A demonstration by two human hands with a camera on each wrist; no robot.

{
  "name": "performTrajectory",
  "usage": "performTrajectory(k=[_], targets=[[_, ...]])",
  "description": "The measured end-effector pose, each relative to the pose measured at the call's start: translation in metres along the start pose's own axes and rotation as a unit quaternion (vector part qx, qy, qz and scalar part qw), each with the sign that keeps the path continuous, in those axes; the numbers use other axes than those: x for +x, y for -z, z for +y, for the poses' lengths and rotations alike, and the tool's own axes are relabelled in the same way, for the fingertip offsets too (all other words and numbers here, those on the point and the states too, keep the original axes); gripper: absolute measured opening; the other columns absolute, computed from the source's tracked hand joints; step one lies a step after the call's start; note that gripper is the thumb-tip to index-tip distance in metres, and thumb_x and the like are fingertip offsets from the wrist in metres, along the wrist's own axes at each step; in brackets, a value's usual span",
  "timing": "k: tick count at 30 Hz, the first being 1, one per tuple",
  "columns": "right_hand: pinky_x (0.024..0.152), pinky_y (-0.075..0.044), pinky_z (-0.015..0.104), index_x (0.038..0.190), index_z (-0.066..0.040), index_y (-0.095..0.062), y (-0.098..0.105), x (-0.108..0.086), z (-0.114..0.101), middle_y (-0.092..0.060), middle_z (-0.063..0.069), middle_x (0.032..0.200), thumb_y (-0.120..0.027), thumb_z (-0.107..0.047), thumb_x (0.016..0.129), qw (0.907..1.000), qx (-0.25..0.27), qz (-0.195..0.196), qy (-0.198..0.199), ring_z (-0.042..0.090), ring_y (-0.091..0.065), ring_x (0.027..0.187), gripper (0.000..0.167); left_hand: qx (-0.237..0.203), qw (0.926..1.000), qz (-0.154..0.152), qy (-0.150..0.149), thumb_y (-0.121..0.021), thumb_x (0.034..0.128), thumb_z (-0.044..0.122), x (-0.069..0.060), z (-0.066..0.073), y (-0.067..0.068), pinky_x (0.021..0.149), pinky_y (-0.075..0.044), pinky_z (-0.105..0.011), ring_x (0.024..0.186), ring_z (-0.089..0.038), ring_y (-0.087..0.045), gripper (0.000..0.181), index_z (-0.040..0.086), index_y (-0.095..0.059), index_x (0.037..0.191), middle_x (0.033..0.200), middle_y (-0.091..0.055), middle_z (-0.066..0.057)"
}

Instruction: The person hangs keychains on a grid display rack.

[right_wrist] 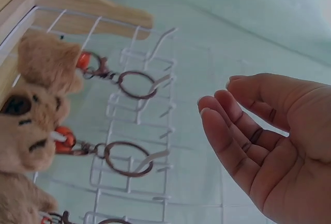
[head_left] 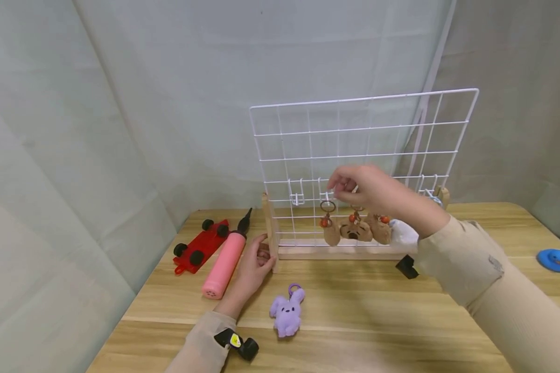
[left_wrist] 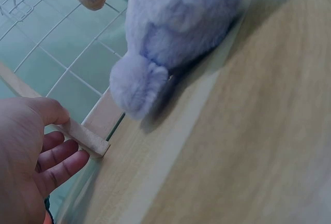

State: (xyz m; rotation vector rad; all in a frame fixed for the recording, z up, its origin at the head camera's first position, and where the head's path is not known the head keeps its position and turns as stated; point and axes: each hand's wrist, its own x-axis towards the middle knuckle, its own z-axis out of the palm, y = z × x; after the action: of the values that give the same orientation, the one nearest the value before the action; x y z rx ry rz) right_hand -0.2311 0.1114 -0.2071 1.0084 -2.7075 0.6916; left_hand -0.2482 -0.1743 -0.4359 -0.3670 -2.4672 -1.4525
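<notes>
The person's right hand [head_left: 366,187] hangs in front of the wire rack [head_left: 368,128], its grip apart, a gap between thumb and fingertips. Just beside it, three brown plush keychains [head_left: 361,231] hang from the rack; two rings show looped over white hooks [right_wrist: 161,83]. The left hand [head_left: 253,267] has its grip clamped on the left wooden post [head_left: 269,223]. The rack stands toward the desk's [head_left: 354,321] back edge. A purple plush keychain [head_left: 287,313] lies before it; a pink pump [head_left: 225,264] and red toy car [head_left: 204,244] lie near the left edge.
</notes>
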Motion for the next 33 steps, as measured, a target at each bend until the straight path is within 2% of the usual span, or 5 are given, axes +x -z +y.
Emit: performTrajectory(k=[7, 11, 17, 27, 33], targets=[[0.071, -0.053, 0.029, 0.101, -0.005, -0.066, -0.005, -0.014, -0.010, -0.068, 0.001, 0.085, -0.064, -0.004, 0.089, 0.9989, 0.007, 0.031, 0.034, 0.013, -0.062, 0.081, 0.012, 0.001, 1.0000, 0.002, -0.007, -0.066, 0.0851, -0.003, 0.000, 0.001, 0.002, 0.073, -0.055, -0.022, 0.090, -0.027, -0.062, 0.058, -0.002, -0.041, 0.137, 0.109, -0.060, -0.023], [0.070, -0.054, 0.028, 0.101, -0.006, -0.066, -0.009, -0.020, -0.015, -0.067, 0.001, 0.084, -0.065, -0.004, 0.088, 0.9983, 0.009, 0.041, 0.041, 0.011, -0.061, 0.080, 0.013, 0.001, 1.0000, 0.002, -0.009, -0.066, 0.0854, -0.003, -0.001, 0.000, 0.003, 0.073, -0.054, -0.021, 0.090, -0.027, -0.062, 0.058, -0.002, -0.041, 0.137, 0.110, -0.060, -0.022], [0.069, -0.055, 0.025, 0.100, -0.010, -0.066, -0.013, -0.030, -0.022, -0.066, -0.002, 0.084, -0.067, -0.005, 0.087, 0.9983, 0.027, 0.040, 0.034, 0.009, -0.060, 0.079, 0.014, -0.010, 0.9999, 0.001, -0.006, -0.066, 0.0856, -0.002, -0.002, 0.000, 0.004, 0.073, -0.055, -0.023, 0.091, -0.028, -0.062, 0.057, -0.003, -0.041, 0.137, 0.110, -0.060, -0.023], [0.065, -0.054, 0.023, 0.099, -0.013, -0.065, -0.022, -0.043, -0.027, -0.068, -0.001, 0.088, -0.068, -0.005, 0.087, 0.9954, 0.065, 0.046, 0.053, 0.007, -0.059, 0.077, 0.015, -0.003, 0.9999, 0.005, -0.009, -0.066, 0.0850, -0.003, -0.001, 0.002, 0.006, 0.072, -0.054, -0.023, 0.090, -0.028, -0.062, 0.056, -0.004, -0.042, 0.136, 0.109, -0.060, -0.024], [0.065, -0.053, 0.021, 0.101, -0.011, -0.066, -0.032, -0.049, -0.026, -0.068, 0.000, 0.087, -0.066, -0.004, 0.088, 0.9934, 0.080, 0.046, 0.069, 0.006, -0.059, 0.078, 0.014, 0.003, 0.9998, 0.008, -0.016, -0.066, 0.0847, -0.003, -0.001, 0.002, 0.008, 0.073, -0.055, -0.024, 0.089, -0.029, -0.062, 0.055, -0.004, -0.042, 0.134, 0.108, -0.060, -0.024]])
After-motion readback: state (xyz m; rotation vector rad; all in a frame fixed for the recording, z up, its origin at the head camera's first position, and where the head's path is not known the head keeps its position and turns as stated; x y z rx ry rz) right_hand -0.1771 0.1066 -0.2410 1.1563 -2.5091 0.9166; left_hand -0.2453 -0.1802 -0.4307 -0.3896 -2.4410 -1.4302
